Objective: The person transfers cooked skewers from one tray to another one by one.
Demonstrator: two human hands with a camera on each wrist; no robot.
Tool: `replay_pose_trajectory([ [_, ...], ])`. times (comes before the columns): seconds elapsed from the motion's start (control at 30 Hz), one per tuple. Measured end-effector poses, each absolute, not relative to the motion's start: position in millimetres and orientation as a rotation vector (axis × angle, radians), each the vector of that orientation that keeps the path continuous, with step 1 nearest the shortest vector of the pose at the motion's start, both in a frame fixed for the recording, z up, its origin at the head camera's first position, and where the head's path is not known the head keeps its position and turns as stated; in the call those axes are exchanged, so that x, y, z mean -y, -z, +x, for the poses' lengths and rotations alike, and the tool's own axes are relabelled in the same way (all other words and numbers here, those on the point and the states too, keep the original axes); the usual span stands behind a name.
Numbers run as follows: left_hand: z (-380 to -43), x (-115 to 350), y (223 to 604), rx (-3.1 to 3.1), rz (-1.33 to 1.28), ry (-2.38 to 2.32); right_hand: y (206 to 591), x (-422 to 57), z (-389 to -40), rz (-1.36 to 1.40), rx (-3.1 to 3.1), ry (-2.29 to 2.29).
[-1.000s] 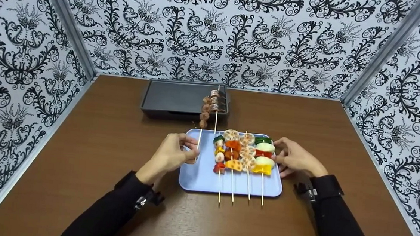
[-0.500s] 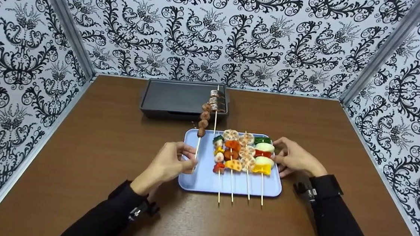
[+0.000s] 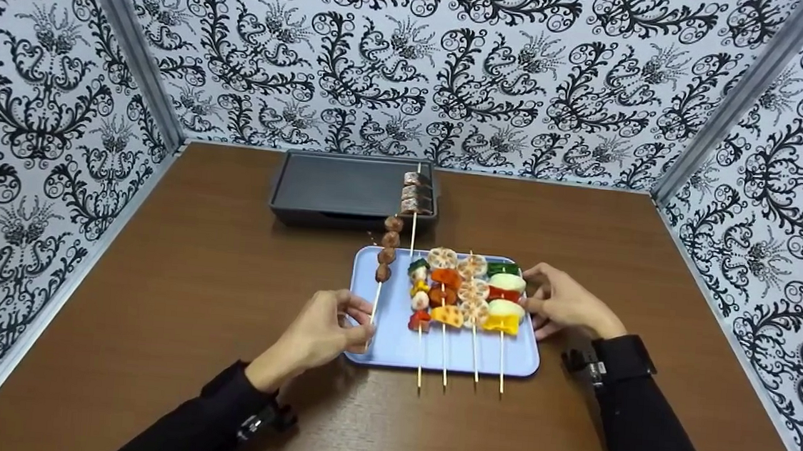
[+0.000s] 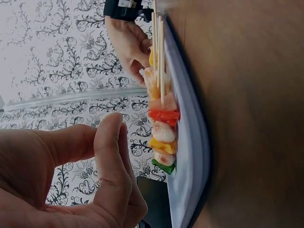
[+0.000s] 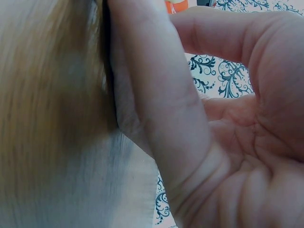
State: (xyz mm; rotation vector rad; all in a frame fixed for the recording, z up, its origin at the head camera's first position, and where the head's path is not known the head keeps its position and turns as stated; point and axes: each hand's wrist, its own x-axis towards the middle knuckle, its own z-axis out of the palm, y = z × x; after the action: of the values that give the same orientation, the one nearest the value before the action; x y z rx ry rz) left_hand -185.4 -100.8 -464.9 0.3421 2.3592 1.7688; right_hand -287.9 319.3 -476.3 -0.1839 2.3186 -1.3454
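In the head view, my left hand (image 3: 321,330) pinches the bare stick of a meatball skewer (image 3: 386,255) over the left part of a light blue tray (image 3: 389,336). In the left wrist view the fingers hide that skewer. At the tray's right edge, my right hand (image 3: 560,306) grips the rim, thumb toward the food and fingers on the outer side. Beside the thumb lies a skewer of green, white, red and yellow vegetable pieces (image 3: 505,300). Farther left on the tray are a lotus root skewer (image 3: 473,299), a mixed skewer (image 3: 443,295) and a skewer with a red end piece (image 3: 419,320).
Behind the tray stands a dark grey griddle (image 3: 347,185). A skewer of dark-skinned chunks (image 3: 417,194) lies along its right side, its stick reaching toward the tray. Patterned panels (image 3: 414,62) border the brown table (image 3: 154,270) at the back and sides.
My left hand has drawn the meatball skewer toward me, so the meatballs have moved from beside the griddle to above the tray's far left edge. My right hand has stayed put.
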Motion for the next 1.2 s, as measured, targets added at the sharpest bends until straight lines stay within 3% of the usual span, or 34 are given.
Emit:
replay_pose_trajectory([
  [0.63, -177, 87, 480, -2.136, 0.295, -1.838, 452, -306, -272, -0.194, -2.348, 1.311],
  [1.2, -174, 77, 485, -2.084, 0.251, -1.837, 465, -313, -280, -0.210, -2.324, 1.332],
])
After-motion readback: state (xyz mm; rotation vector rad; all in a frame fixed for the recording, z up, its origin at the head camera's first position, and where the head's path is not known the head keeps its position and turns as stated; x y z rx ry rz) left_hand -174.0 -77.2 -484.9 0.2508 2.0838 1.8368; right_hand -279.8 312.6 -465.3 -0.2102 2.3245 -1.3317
